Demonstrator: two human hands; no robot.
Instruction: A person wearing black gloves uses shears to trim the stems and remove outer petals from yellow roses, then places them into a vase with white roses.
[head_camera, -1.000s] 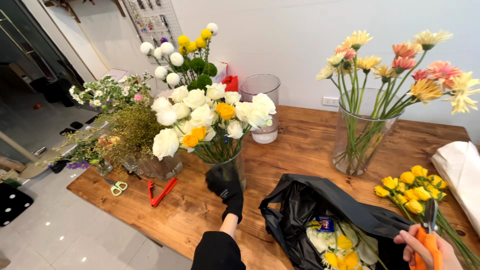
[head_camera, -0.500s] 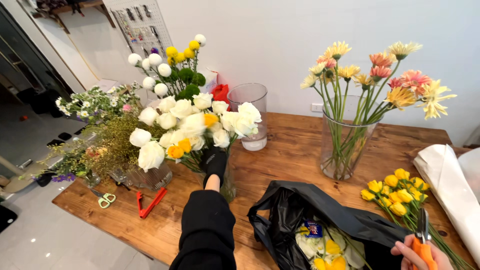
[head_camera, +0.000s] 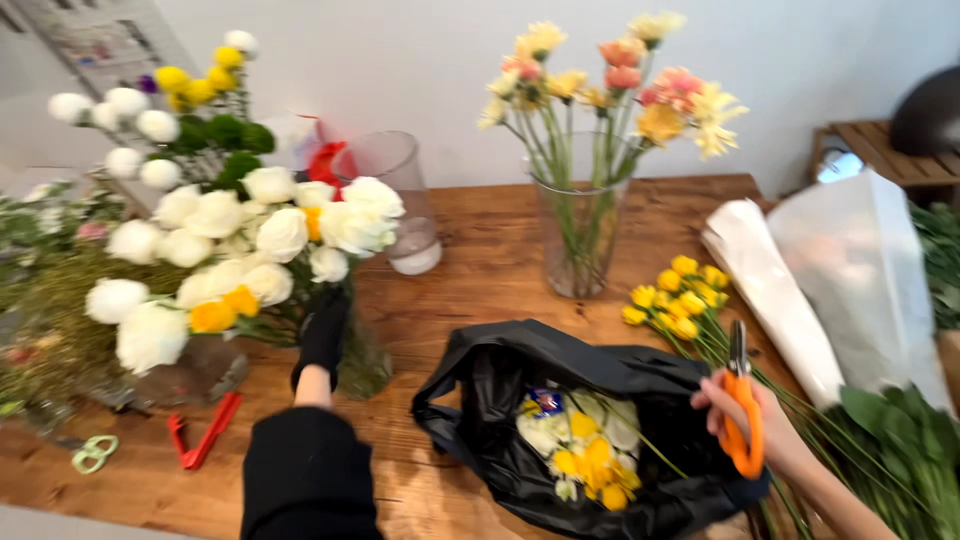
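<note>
Your left hand (head_camera: 322, 335), in a black glove, is wrapped round the stems of the white and yellow bouquet (head_camera: 240, 260) standing in a glass vase (head_camera: 362, 362) at the counter's (head_camera: 480, 260) left. Your right hand (head_camera: 752, 422) is closed on the orange scissors (head_camera: 743, 405), blades pointing far, at the near right just over the rim of the open black bag (head_camera: 500, 375) of flower scraps. Loose yellow flowers (head_camera: 680, 295) lie just right of the bag.

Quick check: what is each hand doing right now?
Left hand: black-gloved, closed around the clear glass vase of white flowers.
Right hand: holding orange-handled scissors.
</note>
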